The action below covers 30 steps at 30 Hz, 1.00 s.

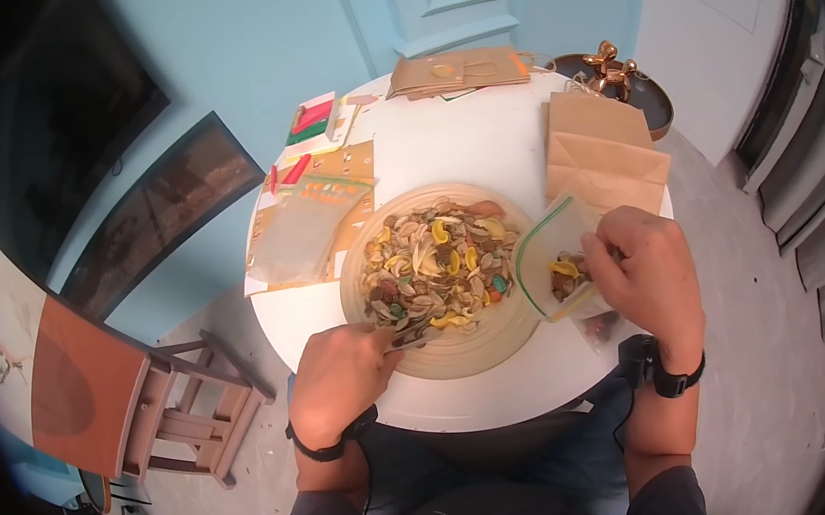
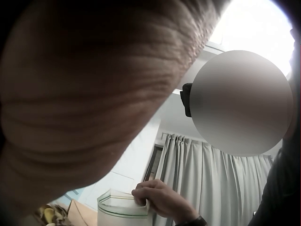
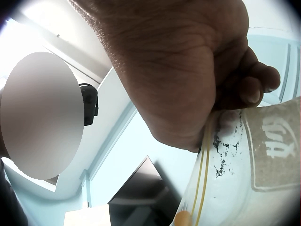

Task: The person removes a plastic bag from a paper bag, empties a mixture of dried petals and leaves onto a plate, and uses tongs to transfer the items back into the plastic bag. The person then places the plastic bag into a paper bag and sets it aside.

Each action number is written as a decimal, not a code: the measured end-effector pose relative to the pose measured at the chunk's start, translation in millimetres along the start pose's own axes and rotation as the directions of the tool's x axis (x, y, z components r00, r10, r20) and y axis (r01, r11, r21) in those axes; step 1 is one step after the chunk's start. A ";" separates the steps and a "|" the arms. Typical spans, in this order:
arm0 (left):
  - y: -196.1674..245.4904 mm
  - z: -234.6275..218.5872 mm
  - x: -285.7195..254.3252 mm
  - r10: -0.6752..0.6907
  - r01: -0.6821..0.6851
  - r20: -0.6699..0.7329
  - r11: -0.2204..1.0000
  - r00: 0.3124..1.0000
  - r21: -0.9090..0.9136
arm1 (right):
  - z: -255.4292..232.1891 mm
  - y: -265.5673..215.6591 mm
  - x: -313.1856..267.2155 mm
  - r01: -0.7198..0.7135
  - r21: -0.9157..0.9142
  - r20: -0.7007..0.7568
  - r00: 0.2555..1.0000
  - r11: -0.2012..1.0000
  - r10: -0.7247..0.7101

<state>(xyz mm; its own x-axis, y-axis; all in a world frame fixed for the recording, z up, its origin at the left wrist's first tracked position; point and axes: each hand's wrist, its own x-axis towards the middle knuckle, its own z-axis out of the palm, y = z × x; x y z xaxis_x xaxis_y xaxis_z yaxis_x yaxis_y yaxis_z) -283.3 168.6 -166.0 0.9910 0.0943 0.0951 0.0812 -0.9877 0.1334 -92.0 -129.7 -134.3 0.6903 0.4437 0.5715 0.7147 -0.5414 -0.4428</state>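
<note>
A round beige plate (image 1: 511, 333) holds a heap of dried potpourri-like pieces (image 1: 433, 260), mostly pale, with yellow, green and orange bits. At its near left edge, my left hand (image 1: 340, 381) grips a shiny metal utensil (image 1: 413, 336) whose end reaches into the heap; I cannot tell its exact kind. My right hand (image 1: 648, 278) pinches the rim of a clear zip bag (image 1: 542, 249) with a green seal, at the plate's right side. The bag's mouth gapes toward the plate, and some yellow and brown pieces lie inside. The right wrist view shows printing on the bag (image 3: 225, 174).
Brown paper bags (image 1: 606, 142) stand at the right, with flat brown packages (image 1: 458, 70) at the back. Frosted zip bags (image 1: 309, 228) lie left of the plate on a patterned sheet. The white round table (image 1: 412, 152) has its front edge near the person's lap.
</note>
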 end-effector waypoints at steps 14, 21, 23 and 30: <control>25.7 -18.2 20.9 0.075 -0.129 -0.242 0.968 0.967 -0.216 | -1.9 1.3 -4.9 0.034 0.016 0.048 0.998 0.999 -0.035; 56.2 -13.9 40.0 0.134 -0.246 -0.347 0.921 0.928 -0.302 | 0.5 -1.1 -5.6 0.032 0.017 0.082 0.996 0.999 -0.034; 54.6 -10.0 41.3 0.139 -0.240 -0.334 0.929 0.932 -0.282 | -1.5 -0.9 -5.0 0.028 0.003 0.071 0.997 1.000 -0.028; 17.7 -21.1 14.9 -0.106 0.102 -0.032 0.988 0.994 -0.114 | -7.7 2.1 -6.2 0.003 -0.013 0.046 0.999 1.000 -0.002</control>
<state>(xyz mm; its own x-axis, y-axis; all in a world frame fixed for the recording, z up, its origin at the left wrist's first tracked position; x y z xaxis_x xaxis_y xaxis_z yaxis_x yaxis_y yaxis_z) -269.4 155.1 -141.3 0.9729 0.2027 0.1115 0.1693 -0.9523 0.2539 -95.6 -139.0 -133.5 0.6932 0.4775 0.5399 0.7151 -0.5494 -0.4323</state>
